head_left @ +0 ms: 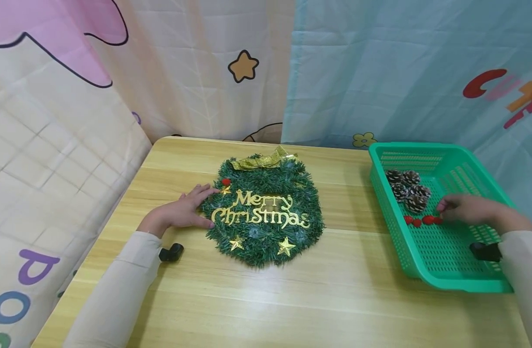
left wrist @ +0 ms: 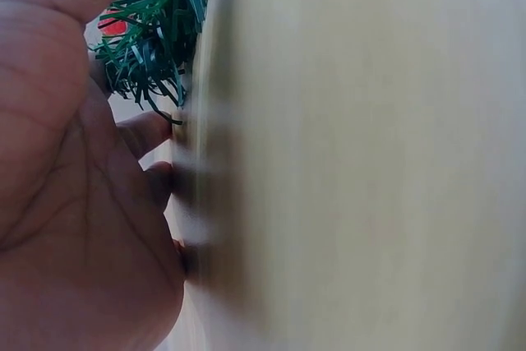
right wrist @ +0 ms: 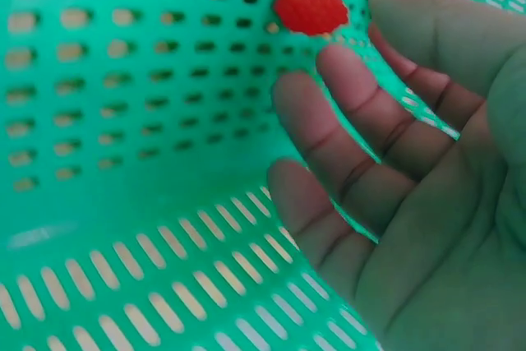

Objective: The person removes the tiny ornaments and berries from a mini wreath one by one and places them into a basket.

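Note:
A green tinsel wreath (head_left: 261,251) lies on the table with gold "Merry Christmas" lettering (head_left: 261,210), gold stars (head_left: 286,247), a gold ribbon (head_left: 259,163) and one red berry (head_left: 226,182) at its left. My left hand (head_left: 185,210) rests at the wreath's left edge, fingers spread, thumb and forefinger touching the greenery. Inside the green basket (head_left: 394,237), my right hand (head_left: 470,209) hovers by several red berries (head_left: 428,220), fingers loosely bent. In the right wrist view, one textured red berry (right wrist: 311,4) lies just beyond the fingertips; nothing shows between them.
Several pine cones (head_left: 416,198) with pale tips sit at the basket's left side. The wooden table (head_left: 292,304) stretches in front of the wreath. Printed curtains (head_left: 357,72) hang behind the table's back edge. A black wrist mount (head_left: 172,252) is on the left sleeve.

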The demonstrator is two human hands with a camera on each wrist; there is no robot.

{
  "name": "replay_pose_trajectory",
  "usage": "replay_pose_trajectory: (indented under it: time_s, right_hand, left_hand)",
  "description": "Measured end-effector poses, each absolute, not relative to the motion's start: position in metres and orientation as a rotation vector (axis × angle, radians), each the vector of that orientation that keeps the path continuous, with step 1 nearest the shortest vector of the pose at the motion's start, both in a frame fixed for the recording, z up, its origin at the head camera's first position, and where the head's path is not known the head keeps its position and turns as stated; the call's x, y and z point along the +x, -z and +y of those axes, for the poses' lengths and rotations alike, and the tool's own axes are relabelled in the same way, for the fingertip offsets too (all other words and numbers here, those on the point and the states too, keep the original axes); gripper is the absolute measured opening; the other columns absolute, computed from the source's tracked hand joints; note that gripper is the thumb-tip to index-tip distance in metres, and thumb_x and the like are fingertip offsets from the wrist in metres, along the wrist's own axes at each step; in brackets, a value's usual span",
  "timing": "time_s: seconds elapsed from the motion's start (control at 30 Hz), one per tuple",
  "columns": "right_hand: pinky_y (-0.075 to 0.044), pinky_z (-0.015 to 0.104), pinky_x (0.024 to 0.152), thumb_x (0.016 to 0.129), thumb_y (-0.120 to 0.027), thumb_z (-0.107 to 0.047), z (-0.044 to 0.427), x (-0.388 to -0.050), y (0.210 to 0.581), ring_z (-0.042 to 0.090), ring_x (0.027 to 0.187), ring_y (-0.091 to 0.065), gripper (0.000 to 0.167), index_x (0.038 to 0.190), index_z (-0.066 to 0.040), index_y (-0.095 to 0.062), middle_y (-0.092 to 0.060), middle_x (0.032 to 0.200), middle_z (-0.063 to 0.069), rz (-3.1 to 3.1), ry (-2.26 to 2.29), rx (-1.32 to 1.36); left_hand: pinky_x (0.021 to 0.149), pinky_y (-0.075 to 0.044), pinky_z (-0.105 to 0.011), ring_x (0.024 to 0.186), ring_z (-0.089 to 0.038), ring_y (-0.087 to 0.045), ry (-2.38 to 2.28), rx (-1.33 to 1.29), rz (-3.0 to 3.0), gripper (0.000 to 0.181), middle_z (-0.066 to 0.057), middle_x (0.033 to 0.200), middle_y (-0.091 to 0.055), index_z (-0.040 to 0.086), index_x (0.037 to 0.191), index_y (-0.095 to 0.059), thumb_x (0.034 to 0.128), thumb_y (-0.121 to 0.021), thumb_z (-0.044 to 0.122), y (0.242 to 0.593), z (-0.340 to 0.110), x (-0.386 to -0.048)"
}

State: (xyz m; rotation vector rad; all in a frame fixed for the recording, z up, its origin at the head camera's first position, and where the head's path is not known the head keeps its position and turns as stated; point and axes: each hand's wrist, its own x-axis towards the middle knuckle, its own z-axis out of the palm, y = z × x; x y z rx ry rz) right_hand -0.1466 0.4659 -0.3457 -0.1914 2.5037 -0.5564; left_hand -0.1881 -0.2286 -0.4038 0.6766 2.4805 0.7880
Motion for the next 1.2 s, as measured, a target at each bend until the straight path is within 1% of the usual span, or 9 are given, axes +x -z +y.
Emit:
replay_pose_trajectory:
  time_s: [0.1, 0.3, 0.43, 0.53, 0.67, 0.77, 0.87, 1.0, 1.2]
  right_hand:
    - [-0.042, 0.034, 0.066, 0.098, -0.052, -0.005, 0.465, -0.144, 0.34, 0.018, 0.08, -0.044, 0.017, 0.109, 0.007, -0.051, -0.053, 0.096, 0.008, 2.548, 0.532, -0.196]
    - [-0.048, 0.038, 0.071, 0.1, -0.055, -0.007, 0.459, -0.136, 0.324, 0.021, 0.091, -0.055, 0.019, 0.112, 0.007, -0.055, -0.061, 0.103, 0.011, 2.663, 0.474, -0.232]
    - [-0.049, 0.038, 0.071, 0.101, -0.053, -0.005, 0.449, -0.13, 0.31, 0.022, 0.092, -0.057, 0.015, 0.112, 0.005, -0.056, -0.062, 0.104, 0.012, 2.74, 0.441, -0.255]
    - [-0.05, 0.041, 0.072, 0.102, -0.052, -0.005, 0.441, -0.125, 0.3, 0.027, 0.093, -0.058, 0.017, 0.114, 0.007, -0.055, -0.062, 0.106, 0.014, 2.77, 0.438, -0.255]
    - [-0.051, 0.036, 0.072, 0.103, -0.052, -0.01, 0.43, -0.119, 0.29, 0.032, 0.099, -0.059, 0.024, 0.12, 0.007, -0.055, -0.061, 0.111, 0.016, 2.808, 0.46, -0.257]
    - [-0.05, 0.03, 0.071, 0.104, -0.053, -0.015, 0.42, -0.115, 0.282, 0.033, 0.103, -0.058, 0.027, 0.122, 0.004, -0.056, -0.06, 0.116, 0.016, 2.829, 0.483, -0.266]
    - [-0.05, 0.032, 0.072, 0.104, -0.054, -0.019, 0.406, -0.11, 0.274, 0.034, 0.105, -0.058, 0.027, 0.123, 0.0, -0.057, -0.06, 0.118, 0.015, 2.836, 0.5, -0.274]
    - [-0.05, 0.033, 0.071, 0.103, -0.057, -0.023, 0.383, -0.101, 0.265, 0.028, 0.102, -0.059, 0.026, 0.123, -0.006, -0.059, -0.061, 0.118, 0.01, 2.852, 0.502, -0.29]
    - [-0.05, 0.028, 0.071, 0.099, -0.064, -0.023, 0.354, -0.085, 0.256, 0.008, 0.097, -0.056, 0.023, 0.12, -0.013, -0.062, -0.065, 0.11, -0.001, 2.951, 0.485, -0.398]
  left_hand:
    - [0.108, 0.008, -0.073, 0.148, -0.042, 0.01, -0.783, 0.683, 2.48, 0.094, -0.021, 0.164, 0.0, 0.019, 0.157, -0.024, 0.0842, -0.079, 0.04, 0.405, -0.228, -0.188]
    - [0.108, 0.006, -0.073, 0.148, -0.043, 0.009, -0.781, 0.694, 2.475, 0.094, -0.021, 0.164, -0.001, 0.019, 0.157, -0.024, 0.084, -0.078, 0.043, 0.408, -0.226, -0.189]
    - [0.107, 0.008, -0.074, 0.148, -0.043, 0.009, -0.79, 0.697, 2.471, 0.093, -0.021, 0.164, 0.0, 0.019, 0.157, -0.025, 0.0843, -0.078, 0.042, 0.409, -0.225, -0.189]
    - [0.106, 0.009, -0.074, 0.148, -0.043, 0.01, -0.797, 0.7, 2.47, 0.092, -0.022, 0.164, 0.001, 0.019, 0.157, -0.025, 0.0846, -0.078, 0.042, 0.41, -0.224, -0.189]
    - [0.106, 0.009, -0.073, 0.148, -0.043, 0.01, -0.797, 0.703, 2.471, 0.092, -0.021, 0.164, 0.001, 0.02, 0.157, -0.025, 0.0849, -0.078, 0.04, 0.409, -0.223, -0.19]
    - [0.107, 0.01, -0.073, 0.148, -0.043, 0.01, -0.798, 0.708, 2.467, 0.092, -0.021, 0.164, 0.002, 0.019, 0.157, -0.025, 0.0849, -0.078, 0.04, 0.409, -0.222, -0.191]
    - [0.106, 0.009, -0.074, 0.148, -0.044, 0.01, -0.794, 0.712, 2.466, 0.093, -0.022, 0.164, 0.002, 0.018, 0.157, -0.024, 0.085, -0.078, 0.041, 0.409, -0.221, -0.191]
    - [0.106, 0.009, -0.075, 0.148, -0.044, 0.01, -0.786, 0.705, 2.469, 0.093, -0.023, 0.163, 0.002, 0.017, 0.157, -0.025, 0.0848, -0.078, 0.04, 0.407, -0.224, -0.19]
    - [0.105, 0.008, -0.076, 0.147, -0.046, 0.008, -0.8, 0.7, 2.478, 0.091, -0.024, 0.163, 0.0, 0.016, 0.156, -0.026, 0.0847, -0.079, 0.038, 0.404, -0.227, -0.188]
